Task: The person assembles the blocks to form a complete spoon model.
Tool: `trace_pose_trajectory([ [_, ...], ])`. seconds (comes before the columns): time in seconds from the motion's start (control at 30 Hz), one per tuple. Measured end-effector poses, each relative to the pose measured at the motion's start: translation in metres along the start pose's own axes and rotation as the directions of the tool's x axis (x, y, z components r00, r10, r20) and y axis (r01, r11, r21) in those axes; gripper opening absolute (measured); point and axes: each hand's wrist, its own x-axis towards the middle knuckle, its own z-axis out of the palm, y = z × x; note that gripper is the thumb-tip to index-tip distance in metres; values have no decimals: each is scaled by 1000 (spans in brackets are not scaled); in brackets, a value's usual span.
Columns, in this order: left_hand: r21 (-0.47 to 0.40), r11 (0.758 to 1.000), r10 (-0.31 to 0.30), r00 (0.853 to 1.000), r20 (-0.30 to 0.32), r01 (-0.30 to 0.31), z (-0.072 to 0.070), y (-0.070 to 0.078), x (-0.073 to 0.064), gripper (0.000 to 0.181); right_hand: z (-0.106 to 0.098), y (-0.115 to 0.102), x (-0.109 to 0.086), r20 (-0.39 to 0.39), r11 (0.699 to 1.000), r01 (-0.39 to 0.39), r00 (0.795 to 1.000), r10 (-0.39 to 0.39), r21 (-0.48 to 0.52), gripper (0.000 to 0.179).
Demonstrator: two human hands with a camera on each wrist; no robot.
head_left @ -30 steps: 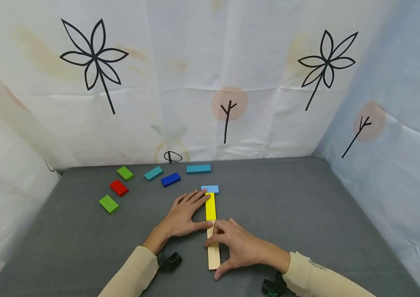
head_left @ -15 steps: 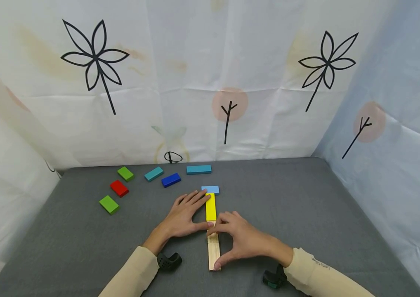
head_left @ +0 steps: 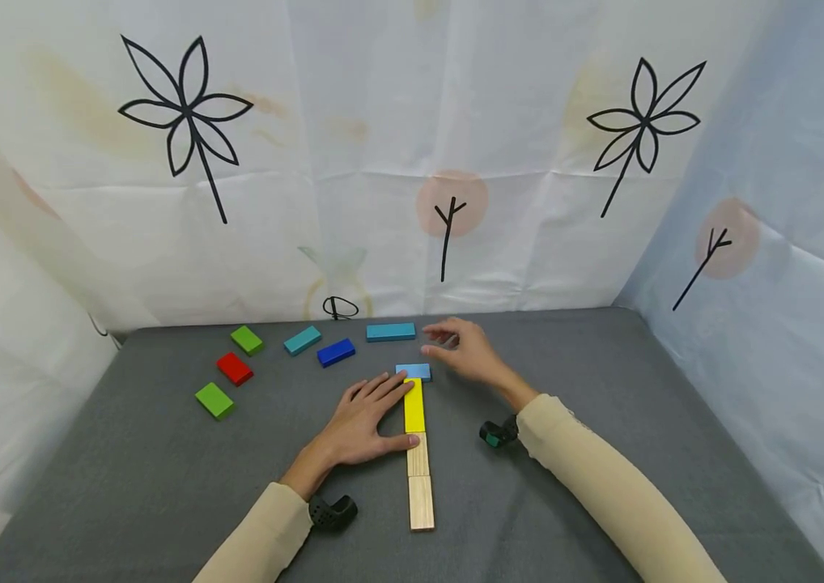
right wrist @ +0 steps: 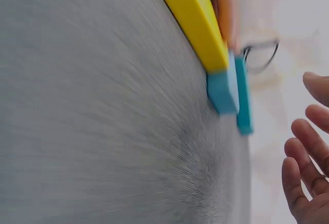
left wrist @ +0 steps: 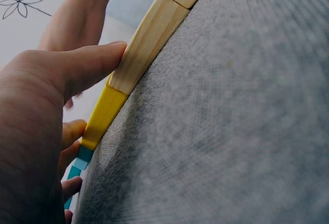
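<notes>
A row of blocks runs toward me on the grey table: a light blue block point(head_left: 418, 372) crosswise at the far end, then a yellow block point(head_left: 414, 409), a plain wooden block point(head_left: 418, 460) and a second wooden block point(head_left: 422, 504). My left hand point(head_left: 354, 427) lies spread along the row's left side. Its thumb touches the nearer end of the yellow-to-wood joint, seen close in the left wrist view on the wooden block point(left wrist: 149, 44), and its fingertips are at the yellow and light blue blocks. Beyond the row, my right hand point(head_left: 469, 350) hovers with loose fingers, holding nothing, right of a long teal block point(head_left: 390, 332).
At the back left lie a dark blue block point(head_left: 336, 353), a shorter teal block point(head_left: 302, 341), a green block point(head_left: 247, 340), a red block point(head_left: 234, 369) and another green block point(head_left: 214, 401). A white printed cloth point(head_left: 383, 105) hangs behind the table point(head_left: 565, 453).
My right hand has left the wooden blocks, where it was squeezing the near end of the row, and moved away from me toward the long teal block. My left hand has stayed put.
</notes>
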Motion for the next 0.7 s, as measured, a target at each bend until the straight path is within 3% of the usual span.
trace_pose_trajectory([
  [0.13, 5, 1000, 0, 1000, 0, 0, 0, -1, 0, 89, 5, 12, 30, 45, 995, -100, 994, 100, 10, 47],
  [0.37, 5, 1000, 3, 1000, -6, -3, 0, -1, 0, 88, 18, 17, 57, 151, 988, -152, 977, 153, -21, 54],
  [0.7, 13, 1000, 2, 1000, 0, -2, 3, -3, 1, 88, 33, 23, 68, 114, 979, -190, 974, 197, -68, 42],
])
